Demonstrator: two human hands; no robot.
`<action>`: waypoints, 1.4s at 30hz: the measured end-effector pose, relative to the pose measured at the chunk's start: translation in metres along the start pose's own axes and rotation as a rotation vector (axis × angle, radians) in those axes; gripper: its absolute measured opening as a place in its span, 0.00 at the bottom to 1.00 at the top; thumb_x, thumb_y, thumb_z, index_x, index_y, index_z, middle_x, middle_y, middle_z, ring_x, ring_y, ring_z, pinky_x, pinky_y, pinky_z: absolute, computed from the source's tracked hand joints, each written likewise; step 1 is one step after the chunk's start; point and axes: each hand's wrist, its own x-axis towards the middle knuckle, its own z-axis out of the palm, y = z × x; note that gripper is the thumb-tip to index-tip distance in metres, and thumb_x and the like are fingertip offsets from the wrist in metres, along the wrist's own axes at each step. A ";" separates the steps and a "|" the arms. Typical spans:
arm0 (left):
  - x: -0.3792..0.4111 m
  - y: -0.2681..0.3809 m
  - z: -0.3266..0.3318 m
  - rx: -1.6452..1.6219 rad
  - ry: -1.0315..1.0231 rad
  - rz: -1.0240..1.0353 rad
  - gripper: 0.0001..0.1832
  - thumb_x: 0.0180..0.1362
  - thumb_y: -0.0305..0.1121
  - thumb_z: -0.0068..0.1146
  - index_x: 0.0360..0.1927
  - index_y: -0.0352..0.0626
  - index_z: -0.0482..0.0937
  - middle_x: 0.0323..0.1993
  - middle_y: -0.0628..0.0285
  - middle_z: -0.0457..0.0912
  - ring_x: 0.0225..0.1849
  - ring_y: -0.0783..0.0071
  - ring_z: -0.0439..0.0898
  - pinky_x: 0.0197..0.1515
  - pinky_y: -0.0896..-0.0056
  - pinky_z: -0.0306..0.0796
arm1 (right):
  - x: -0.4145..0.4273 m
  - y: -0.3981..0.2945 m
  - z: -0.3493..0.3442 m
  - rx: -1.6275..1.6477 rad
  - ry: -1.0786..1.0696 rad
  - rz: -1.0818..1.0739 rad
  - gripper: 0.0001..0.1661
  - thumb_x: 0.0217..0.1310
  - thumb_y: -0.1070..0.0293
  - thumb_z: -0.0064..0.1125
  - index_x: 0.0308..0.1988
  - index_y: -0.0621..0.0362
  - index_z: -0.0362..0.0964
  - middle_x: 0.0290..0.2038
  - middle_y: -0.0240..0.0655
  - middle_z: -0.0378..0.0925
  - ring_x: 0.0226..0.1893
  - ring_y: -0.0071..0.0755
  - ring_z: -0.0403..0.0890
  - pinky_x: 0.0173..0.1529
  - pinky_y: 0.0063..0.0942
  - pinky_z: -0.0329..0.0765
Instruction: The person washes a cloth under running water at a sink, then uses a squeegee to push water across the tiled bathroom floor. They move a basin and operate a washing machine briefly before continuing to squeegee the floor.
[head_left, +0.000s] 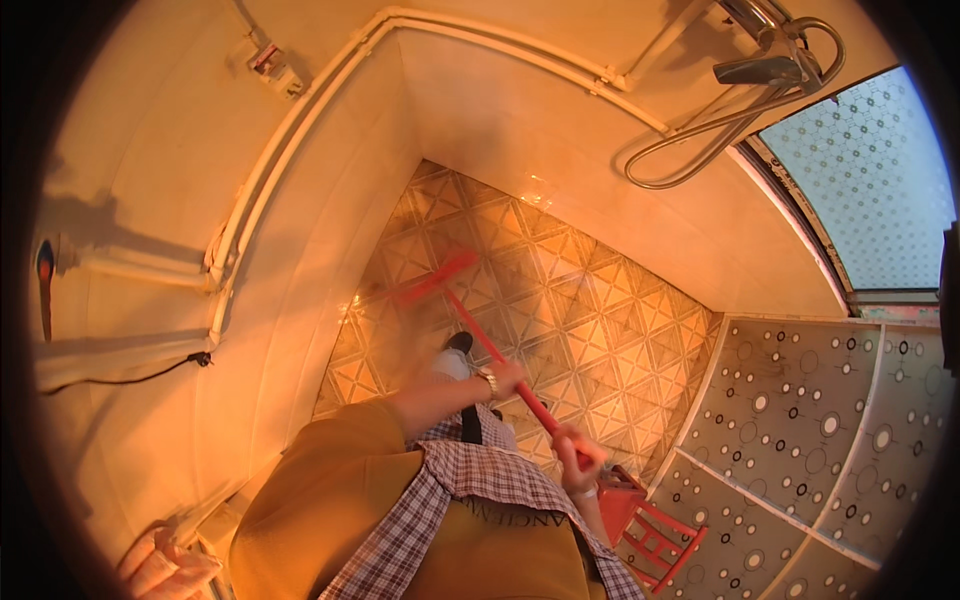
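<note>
A long red-handled floor tool (480, 334), a broom or squeegee, slants across the view with its blurred red head on the patterned tiled floor (592, 315). My left hand (510, 376), below a gold-coloured watch, grips the middle of the handle. Closer to my body on the right, my right hand (579, 456) is closed around the handle's upper end. A dark shoe (459, 343) shows under my left forearm. My checked apron (487, 472) hangs in front of me.
A small red chair (652, 529) stands at right by a circle-patterned panel (787, 427). Pipes (262, 172) run along the walls. A shower mixer with hose (765, 71) hangs upper right beside a patterned window (862, 172). A black plug (199, 359) dangles left; cloth (161, 566) lies lower left.
</note>
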 end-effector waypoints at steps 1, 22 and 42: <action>0.005 0.015 -0.010 0.004 -0.045 0.026 0.08 0.47 0.38 0.58 0.25 0.47 0.75 0.27 0.55 0.77 0.32 0.53 0.78 0.32 0.56 0.71 | 0.003 -0.009 -0.002 0.015 0.038 -0.036 0.10 0.55 0.77 0.50 0.21 0.64 0.64 0.23 0.38 0.71 0.24 0.32 0.71 0.39 0.32 0.70; 0.000 -0.080 -0.080 0.155 -0.037 -0.219 0.09 0.48 0.36 0.58 0.26 0.43 0.72 0.29 0.56 0.74 0.30 0.56 0.75 0.31 0.58 0.69 | 0.084 0.058 0.048 0.327 0.150 -0.067 0.17 0.59 0.73 0.47 0.17 0.60 0.61 0.16 0.34 0.66 0.20 0.30 0.69 0.40 0.36 0.71; 0.099 -0.110 -0.101 -0.275 0.311 -0.069 0.01 0.44 0.27 0.54 0.22 0.46 0.75 0.24 0.59 0.77 0.28 0.61 0.76 0.31 0.63 0.69 | 0.147 0.055 0.049 0.024 0.244 -0.016 0.12 0.57 0.74 0.50 0.21 0.66 0.65 0.25 0.34 0.72 0.23 0.20 0.66 0.28 0.19 0.63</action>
